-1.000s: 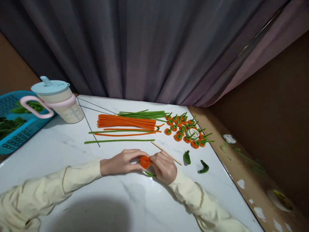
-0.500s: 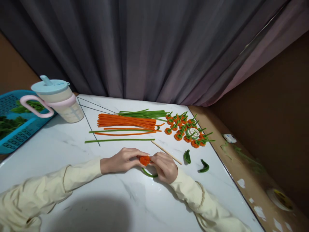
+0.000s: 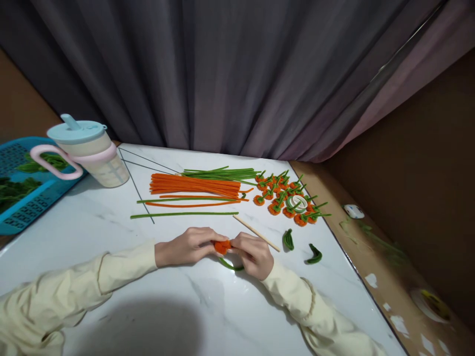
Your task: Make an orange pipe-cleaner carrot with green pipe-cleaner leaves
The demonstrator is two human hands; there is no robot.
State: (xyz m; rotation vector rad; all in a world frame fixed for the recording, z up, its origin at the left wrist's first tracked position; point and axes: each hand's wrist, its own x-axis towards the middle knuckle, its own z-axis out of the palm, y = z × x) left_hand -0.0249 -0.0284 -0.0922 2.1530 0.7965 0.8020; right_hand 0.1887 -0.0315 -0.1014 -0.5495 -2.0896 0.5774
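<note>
Between my two hands is a small orange pipe-cleaner piece (image 3: 222,246), bunched into a rounded shape. My left hand (image 3: 193,245) pinches it from the left, thumb and fingertips closed on its edge. From the other side, my right hand (image 3: 254,254) has its fingertips closed against the same piece. A curved green pipe cleaner (image 3: 229,265) lies just below the fingers, its right end hidden by my right hand; whether it joins the orange piece I cannot tell. A thin wooden stick (image 3: 256,232) rests on the table beyond my right hand.
Orange pipe cleaners (image 3: 195,185) and green ones (image 3: 222,174) lie behind my hands. Several finished orange pieces with green stems (image 3: 274,207) surround a tape roll (image 3: 297,203). Two folded green pieces (image 3: 288,240) sit at right. A tumbler (image 3: 94,153) and blue basket (image 3: 33,210) stand left.
Both hands stay in nearly the same place. The fingers have shifted slightly around the orange piece, and its visible face has turned a little.
</note>
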